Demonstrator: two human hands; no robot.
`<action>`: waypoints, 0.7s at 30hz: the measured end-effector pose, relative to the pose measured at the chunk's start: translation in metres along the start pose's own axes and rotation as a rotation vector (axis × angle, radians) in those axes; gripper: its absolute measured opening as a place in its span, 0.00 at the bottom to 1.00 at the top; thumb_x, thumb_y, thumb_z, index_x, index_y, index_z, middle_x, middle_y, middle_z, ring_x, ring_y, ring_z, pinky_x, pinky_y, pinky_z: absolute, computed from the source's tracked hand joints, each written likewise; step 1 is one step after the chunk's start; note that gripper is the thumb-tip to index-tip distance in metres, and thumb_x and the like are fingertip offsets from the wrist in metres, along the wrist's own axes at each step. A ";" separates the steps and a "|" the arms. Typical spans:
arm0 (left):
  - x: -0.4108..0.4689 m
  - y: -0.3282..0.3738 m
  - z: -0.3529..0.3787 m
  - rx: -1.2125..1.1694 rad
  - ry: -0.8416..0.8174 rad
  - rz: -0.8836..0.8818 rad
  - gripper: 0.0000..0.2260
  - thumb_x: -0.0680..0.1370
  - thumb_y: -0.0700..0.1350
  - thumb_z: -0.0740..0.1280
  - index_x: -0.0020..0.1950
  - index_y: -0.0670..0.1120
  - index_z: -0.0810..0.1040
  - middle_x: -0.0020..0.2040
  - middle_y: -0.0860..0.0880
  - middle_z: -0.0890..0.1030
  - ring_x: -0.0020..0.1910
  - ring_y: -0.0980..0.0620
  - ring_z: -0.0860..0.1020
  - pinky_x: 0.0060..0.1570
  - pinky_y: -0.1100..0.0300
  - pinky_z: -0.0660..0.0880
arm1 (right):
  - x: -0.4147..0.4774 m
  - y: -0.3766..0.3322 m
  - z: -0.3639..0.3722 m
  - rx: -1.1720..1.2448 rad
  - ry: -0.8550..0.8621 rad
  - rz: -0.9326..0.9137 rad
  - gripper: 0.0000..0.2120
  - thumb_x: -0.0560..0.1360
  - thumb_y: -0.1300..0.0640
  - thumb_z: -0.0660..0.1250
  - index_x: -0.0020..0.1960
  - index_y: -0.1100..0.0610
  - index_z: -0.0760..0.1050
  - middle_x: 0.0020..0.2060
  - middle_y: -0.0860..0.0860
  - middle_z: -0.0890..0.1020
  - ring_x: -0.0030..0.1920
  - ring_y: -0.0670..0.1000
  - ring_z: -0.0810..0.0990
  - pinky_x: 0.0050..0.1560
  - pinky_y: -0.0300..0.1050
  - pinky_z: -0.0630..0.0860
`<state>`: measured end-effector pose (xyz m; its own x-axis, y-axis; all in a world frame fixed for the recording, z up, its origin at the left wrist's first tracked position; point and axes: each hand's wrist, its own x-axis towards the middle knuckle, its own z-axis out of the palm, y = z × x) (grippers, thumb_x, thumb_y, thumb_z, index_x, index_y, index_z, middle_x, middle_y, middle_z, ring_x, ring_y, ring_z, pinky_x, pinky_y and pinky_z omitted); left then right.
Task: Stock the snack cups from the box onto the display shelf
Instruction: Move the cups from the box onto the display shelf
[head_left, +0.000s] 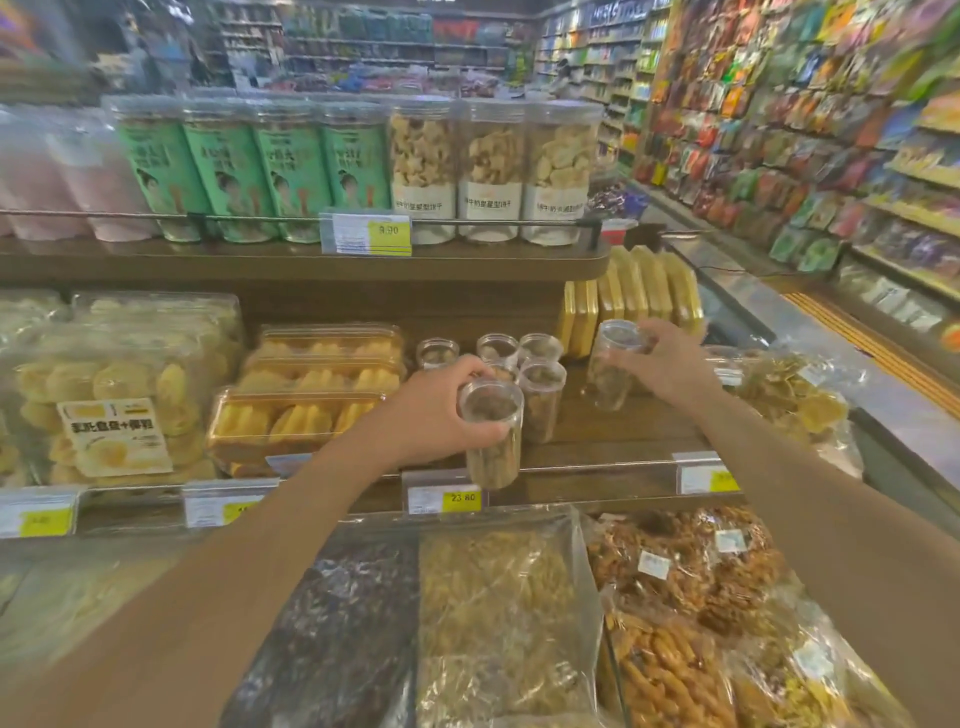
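Single head-worn wide-angle view, aimed forward and down

The display shelf (623, 431) is seen from above and close by, its middle tier being held at the centre of the frame within arm's reach. Both forearms are taken in from the lower corners, with the left hand (431, 410) and right hand (670, 364) framed near the middle. The far shelving (779, 130) is bent and blurred toward the edges.

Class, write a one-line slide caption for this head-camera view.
Left hand grips one snack cup, right hand another cup, by stocked cups on the wooden shelf.
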<state>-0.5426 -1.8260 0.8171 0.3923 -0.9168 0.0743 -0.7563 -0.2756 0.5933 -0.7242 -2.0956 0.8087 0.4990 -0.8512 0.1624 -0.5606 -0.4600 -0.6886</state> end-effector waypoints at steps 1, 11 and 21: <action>0.005 0.000 0.001 0.004 0.001 -0.009 0.26 0.69 0.66 0.74 0.63 0.64 0.71 0.49 0.57 0.83 0.44 0.58 0.82 0.47 0.52 0.82 | 0.008 0.003 0.007 -0.003 0.000 -0.008 0.33 0.72 0.43 0.77 0.71 0.54 0.71 0.52 0.46 0.76 0.52 0.49 0.74 0.52 0.45 0.70; 0.035 0.005 0.003 0.001 -0.034 0.001 0.27 0.71 0.62 0.76 0.68 0.61 0.71 0.57 0.60 0.82 0.46 0.59 0.83 0.52 0.50 0.82 | 0.055 0.026 0.059 -0.026 -0.106 0.023 0.36 0.74 0.43 0.76 0.75 0.55 0.65 0.65 0.53 0.78 0.61 0.56 0.78 0.59 0.49 0.73; 0.044 0.019 -0.005 -0.005 -0.046 0.033 0.32 0.67 0.66 0.73 0.71 0.60 0.74 0.60 0.61 0.82 0.55 0.58 0.82 0.58 0.51 0.80 | 0.051 0.032 0.064 0.075 -0.177 -0.003 0.37 0.76 0.52 0.74 0.79 0.52 0.60 0.71 0.51 0.74 0.66 0.54 0.76 0.65 0.47 0.73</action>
<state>-0.5371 -1.8704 0.8353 0.3426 -0.9378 0.0570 -0.7656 -0.2435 0.5955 -0.6742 -2.1369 0.7496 0.6131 -0.7889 0.0424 -0.5113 -0.4371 -0.7399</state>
